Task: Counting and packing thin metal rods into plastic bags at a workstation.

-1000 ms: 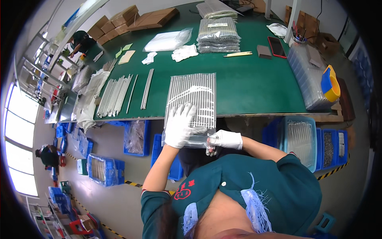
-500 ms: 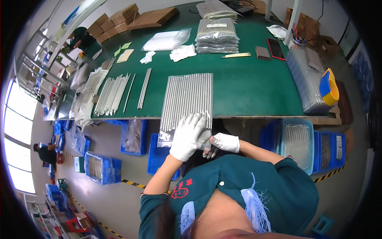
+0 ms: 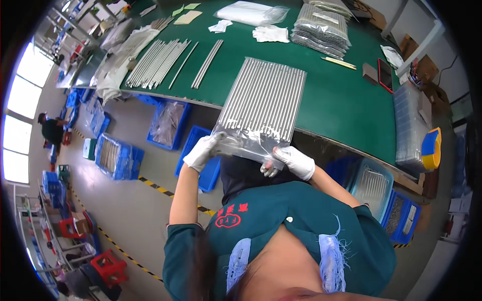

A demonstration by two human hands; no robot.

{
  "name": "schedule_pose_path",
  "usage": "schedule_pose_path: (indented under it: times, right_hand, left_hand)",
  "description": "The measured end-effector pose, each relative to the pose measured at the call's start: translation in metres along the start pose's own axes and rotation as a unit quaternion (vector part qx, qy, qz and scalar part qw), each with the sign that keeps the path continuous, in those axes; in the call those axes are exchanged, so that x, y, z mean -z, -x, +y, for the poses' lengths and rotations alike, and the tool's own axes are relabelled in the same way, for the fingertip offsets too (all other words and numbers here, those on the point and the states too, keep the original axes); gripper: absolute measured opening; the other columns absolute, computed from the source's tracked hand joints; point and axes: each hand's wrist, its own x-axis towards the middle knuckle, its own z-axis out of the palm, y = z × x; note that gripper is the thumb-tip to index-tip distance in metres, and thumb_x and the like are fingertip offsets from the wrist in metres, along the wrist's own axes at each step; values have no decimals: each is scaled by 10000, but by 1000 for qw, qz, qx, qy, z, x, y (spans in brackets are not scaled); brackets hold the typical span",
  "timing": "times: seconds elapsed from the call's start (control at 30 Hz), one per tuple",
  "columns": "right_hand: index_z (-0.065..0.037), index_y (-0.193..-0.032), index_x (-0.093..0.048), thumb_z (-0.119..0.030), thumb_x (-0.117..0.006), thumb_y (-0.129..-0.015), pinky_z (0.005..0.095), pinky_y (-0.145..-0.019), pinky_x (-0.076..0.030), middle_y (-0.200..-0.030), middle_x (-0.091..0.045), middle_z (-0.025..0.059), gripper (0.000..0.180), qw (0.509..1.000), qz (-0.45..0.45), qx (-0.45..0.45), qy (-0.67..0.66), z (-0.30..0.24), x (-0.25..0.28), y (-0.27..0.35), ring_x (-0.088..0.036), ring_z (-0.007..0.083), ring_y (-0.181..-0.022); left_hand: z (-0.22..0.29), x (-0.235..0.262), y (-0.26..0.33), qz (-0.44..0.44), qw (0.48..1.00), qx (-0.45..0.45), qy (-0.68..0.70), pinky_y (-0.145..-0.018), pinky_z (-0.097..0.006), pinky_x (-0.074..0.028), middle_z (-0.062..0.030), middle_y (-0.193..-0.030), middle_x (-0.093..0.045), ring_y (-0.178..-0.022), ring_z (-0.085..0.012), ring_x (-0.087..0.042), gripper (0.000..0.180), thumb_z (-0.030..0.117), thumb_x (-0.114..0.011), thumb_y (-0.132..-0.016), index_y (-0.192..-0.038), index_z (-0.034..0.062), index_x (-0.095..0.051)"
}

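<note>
A clear plastic bag (image 3: 241, 144) filled with a row of thin silver metal rods (image 3: 266, 95) lies over the front edge of the green table, its loose end hanging toward me. My left hand (image 3: 202, 152), in a white glove, is closed at the left corner of that loose end; its fingertips are blurred. My right hand (image 3: 297, 163), gloved with some fingertips bare, pinches the right corner between thumb and fingers. Left of the bag, a few rods (image 3: 207, 65), a single rod (image 3: 183, 65) and a larger group of rods (image 3: 157, 63) rest on the table.
Stacked bags of rods (image 3: 321, 31), a white glove (image 3: 271, 33), a yellow-handled knife (image 3: 339, 62) and a phone (image 3: 385, 75) lie farther back. A tape dispenser (image 3: 431, 149) stands at the right end. Blue bins (image 3: 198, 168) sit below the table edge. Another person (image 3: 52, 129) is far left.
My left hand has moved off the bag's face to its left corner. My right hand still holds the right corner. The view has shifted, with the table now higher and tilted.
</note>
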Motion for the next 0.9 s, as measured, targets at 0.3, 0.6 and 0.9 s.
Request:
schedule_pose_path:
  times: [0.3, 0.6, 0.9]
  right_hand:
    - [51, -925, -655, -463, -335, -980, 325, -777, -519, -865, -679, 152, 608, 999, 29, -16, -1, 0, -6, 3, -666, 232, -783]
    - [33, -866, -651, -451, -344, -983, 302, -783, -519, -886, -672, 153, 585, 995, 78, 47, -37, -4, -20, -2, -643, 198, -837]
    - [48, -1044, -641, -270, -449, -962, 260, -793, -450, -791, -652, 84, 380, 987, 161, 8, -10, -20, 10, 75, -598, 144, -793]
  left_hand:
    - [-16, -17, -23, 37, 968, -160, -190, -778, -297, -454, -94, -863, -642, -843, -153, -577, 306, 277, -504, -941, -967, 4, -641]
    - [-6, -14, -35, 149, 968, -182, -86, -608, -204, -406, -26, -882, -649, -698, -61, -514, 351, 309, -492, -957, -1100, 24, -638]
    - [-60, -59, 5, 22, 992, -124, -28, -648, -245, -433, -24, -835, -650, -723, -86, -547, 361, 321, -488, -965, -965, 3, -660]
